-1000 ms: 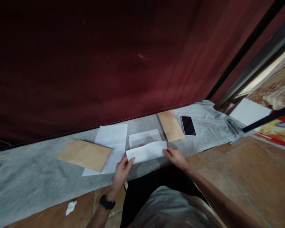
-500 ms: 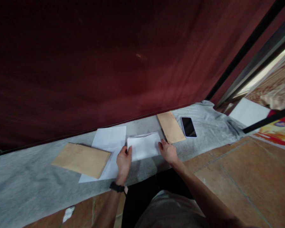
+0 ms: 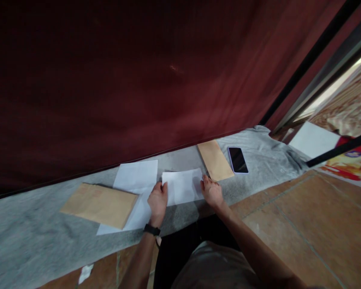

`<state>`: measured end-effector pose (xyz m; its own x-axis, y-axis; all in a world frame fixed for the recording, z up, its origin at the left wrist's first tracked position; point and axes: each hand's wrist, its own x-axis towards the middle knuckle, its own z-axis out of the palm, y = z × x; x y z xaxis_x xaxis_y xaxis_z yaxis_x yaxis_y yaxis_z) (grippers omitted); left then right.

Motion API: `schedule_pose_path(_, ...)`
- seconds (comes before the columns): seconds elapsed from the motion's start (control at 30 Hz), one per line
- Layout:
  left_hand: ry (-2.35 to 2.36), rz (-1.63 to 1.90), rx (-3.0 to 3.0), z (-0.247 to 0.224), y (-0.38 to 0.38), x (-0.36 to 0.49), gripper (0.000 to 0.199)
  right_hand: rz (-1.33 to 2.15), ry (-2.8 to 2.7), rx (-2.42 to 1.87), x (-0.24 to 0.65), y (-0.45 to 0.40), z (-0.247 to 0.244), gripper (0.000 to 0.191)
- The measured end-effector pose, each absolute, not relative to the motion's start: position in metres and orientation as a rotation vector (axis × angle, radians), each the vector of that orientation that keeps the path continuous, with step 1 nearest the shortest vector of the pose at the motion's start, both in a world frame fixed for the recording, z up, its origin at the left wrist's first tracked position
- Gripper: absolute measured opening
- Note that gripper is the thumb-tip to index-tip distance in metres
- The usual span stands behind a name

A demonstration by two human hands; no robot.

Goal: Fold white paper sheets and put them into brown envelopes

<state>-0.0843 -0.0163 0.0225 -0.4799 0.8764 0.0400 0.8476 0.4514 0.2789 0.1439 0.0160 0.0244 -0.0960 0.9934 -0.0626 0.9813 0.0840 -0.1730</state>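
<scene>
The left hand (image 3: 158, 201) hides part of one end of the held paper (image 3: 182, 185), and most of its fingertips are out of my sight. Which fingers of the right hand (image 3: 212, 192) touch this paper, I cannot distinguish. The left brown envelope (image 3: 99, 204) partly covers the loose sheet (image 3: 136, 175). The colourful package (image 3: 350, 163) is blurred and cut off.

The scene is dimly lit, the upper left sunk almost to black, more light being received toward the right. A faint glint is caught on the dark red surface (image 3: 168, 96), upper centre. Soft shadows are cast on the white paper (image 3: 181, 187), lower centre; fine detail is blurred.
</scene>
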Motion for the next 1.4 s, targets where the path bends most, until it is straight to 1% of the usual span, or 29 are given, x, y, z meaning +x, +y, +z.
schedule_pose_path(0.2,2.641,0.266,1.606,0.024,-0.017,-0.079,0.036,0.218,-2.272,-1.988,0.145,0.016,0.018,0.035)
schedule_pose_path(0.33,2.645,0.176,1.712,0.022,-0.018,-0.077,0.037,0.104,-2.262,-1.924,0.142,0.012,0.02,0.038)
schedule_pose_path(0.43,2.642,0.128,1.804,0.02,-0.018,-0.075,0.039,0.064,-2.262,-1.765,0.132,0.007,0.024,0.042)
schedule_pose_path(0.57,2.634,0.106,1.866,0.019,-0.019,-0.074,0.041,0.106,-2.301,-1.544,0.113,-0.001,0.021,0.049)
schedule_pose_path(0.7,2.627,0.091,1.876,0.019,-0.019,-0.074,0.042,0.126,-2.285,-1.581,0.103,-0.005,0.004,0.056)
schedule_pose_path(0.83,2.635,0.089,1.871,0.018,-0.02,-0.073,0.042,0.103,-2.284,-1.63,0.104,-0.008,-0.012,0.058)
schedule_pose_path(1.0,2.674,0.085,1.768,0.022,-0.019,-0.073,0.04,0.073,-2.294,-1.64,0.106,-0.01,-0.014,0.059)
schedule_pose_path(1.13,2.717,0.2,1.818,0.031,-0.02,-0.066,0.04,0.084,-2.29,-1.645,0.105,-0.01,-0.012,0.06)
schedule_pose_path(1.27,2.523,0.372,2.132,0.026,-0.022,-0.046,0.048,0.095,-2.272,-1.645,0.106,-0.011,-0.013,0.06)
schedule_pose_path(1.4,2.32,0.309,2.211,0.008,-0.022,-0.033,0.053,0.134,-2.258,-1.649,0.104,-0.011,-0.009,0.057)
